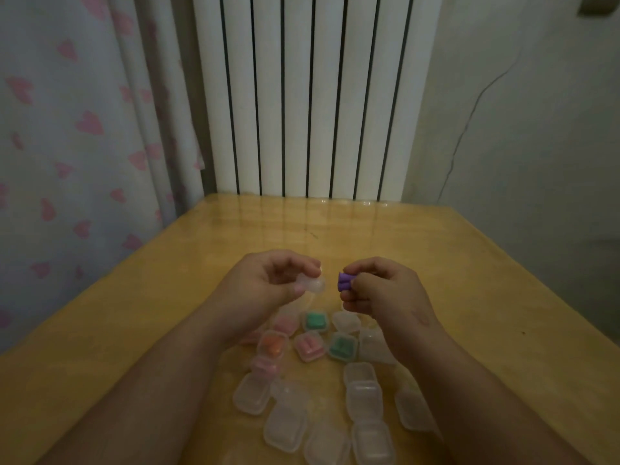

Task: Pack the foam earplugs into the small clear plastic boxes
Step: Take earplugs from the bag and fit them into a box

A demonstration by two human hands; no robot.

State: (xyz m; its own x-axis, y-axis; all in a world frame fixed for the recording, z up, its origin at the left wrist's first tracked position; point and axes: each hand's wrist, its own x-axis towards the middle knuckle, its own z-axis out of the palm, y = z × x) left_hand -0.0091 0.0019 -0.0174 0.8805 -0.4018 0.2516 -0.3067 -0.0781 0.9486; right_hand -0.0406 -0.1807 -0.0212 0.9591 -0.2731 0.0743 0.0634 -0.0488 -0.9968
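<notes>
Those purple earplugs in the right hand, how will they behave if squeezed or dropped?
Probably soft: the purple earplugs look like matte foam, so the pinch of the right hand should squash them and they spring back. Likely very light, since that pinch alone carries them. Being rounded, they might roll on the glossy table if dropped.

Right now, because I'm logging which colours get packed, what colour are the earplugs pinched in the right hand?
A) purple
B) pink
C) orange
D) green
A: the right hand pinches purple earplugs at its fingertips, while the left hand holds a clear box just beside them.
</notes>
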